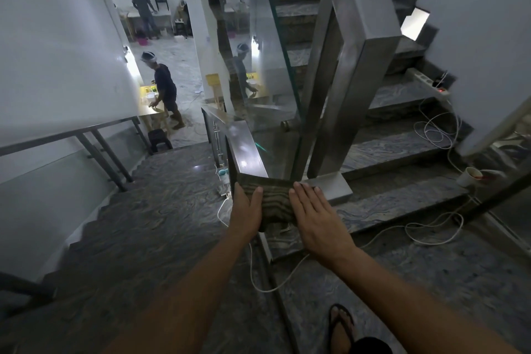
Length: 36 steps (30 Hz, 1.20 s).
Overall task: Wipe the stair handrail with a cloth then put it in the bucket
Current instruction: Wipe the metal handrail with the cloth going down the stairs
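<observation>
On the handrail [245, 149] top, where it turns at the landing, a striped cloth [273, 198] lies draped, its near end hanging over the edge. Both hands rest on it with fingers flat and spread, pinching nothing: the left hand [246, 211] along its left edge, the right hand [317, 217] over its right edge. Beyond the rail stand a glass panel [270, 100] and metal posts [339, 100]. White cables [431, 227] trail across the dark steps [402, 198], near a paper cup [469, 176]. Below, two people stand at tables.
</observation>
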Tool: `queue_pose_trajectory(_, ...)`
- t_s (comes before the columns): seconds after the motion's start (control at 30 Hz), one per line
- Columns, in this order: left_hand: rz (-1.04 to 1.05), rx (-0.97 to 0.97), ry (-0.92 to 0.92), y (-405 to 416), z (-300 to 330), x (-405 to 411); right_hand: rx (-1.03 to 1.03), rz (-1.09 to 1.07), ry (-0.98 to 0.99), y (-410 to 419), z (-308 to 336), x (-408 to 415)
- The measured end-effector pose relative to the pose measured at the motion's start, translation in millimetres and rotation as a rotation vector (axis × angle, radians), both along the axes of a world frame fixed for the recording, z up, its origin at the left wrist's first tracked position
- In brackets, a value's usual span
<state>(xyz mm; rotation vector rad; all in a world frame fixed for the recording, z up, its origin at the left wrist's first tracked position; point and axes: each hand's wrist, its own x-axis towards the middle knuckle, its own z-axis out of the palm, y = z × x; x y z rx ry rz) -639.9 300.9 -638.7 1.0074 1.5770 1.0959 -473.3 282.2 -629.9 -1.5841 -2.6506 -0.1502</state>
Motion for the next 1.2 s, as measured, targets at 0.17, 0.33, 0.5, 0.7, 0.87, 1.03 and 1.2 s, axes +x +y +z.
queue_pose_trajectory(0.17,0.1,0.018,0.154,-22.9,-3.3,23.0,0.018,0.059,0.027,6.8,-0.8,18.1)
queue_pose_trajectory(0.33,0.02,0.064,0.758,-55.5,-2.4,49.3,-0.036,0.103,-0.049,21.0,1.0,52.4)
queue_pose_trajectory(0.5,-0.067,0.175,1.137,-55.3,-5.4,46.4,-0.04,0.076,-0.045,30.2,5.6,72.3)
queue_pose_trajectory(0.7,-0.178,0.304,1.267,-44.6,-2.0,40.9,0.004,-0.003,-0.065,37.3,4.6,80.4)
queue_pose_trajectory(0.87,-0.242,0.31,1.258,-37.2,7.8,49.4,0.072,-0.077,-0.103,43.1,8.2,88.8)
queue_pose_trajectory(1.03,-0.363,0.347,1.311,-30.1,21.8,69.9,-0.05,-0.15,-0.127,50.9,22.9,104.6)
queue_pose_trajectory(1.2,-0.453,0.41,1.172,-23.7,25.6,91.2,-0.204,-0.263,-0.144,49.1,28.5,117.9)
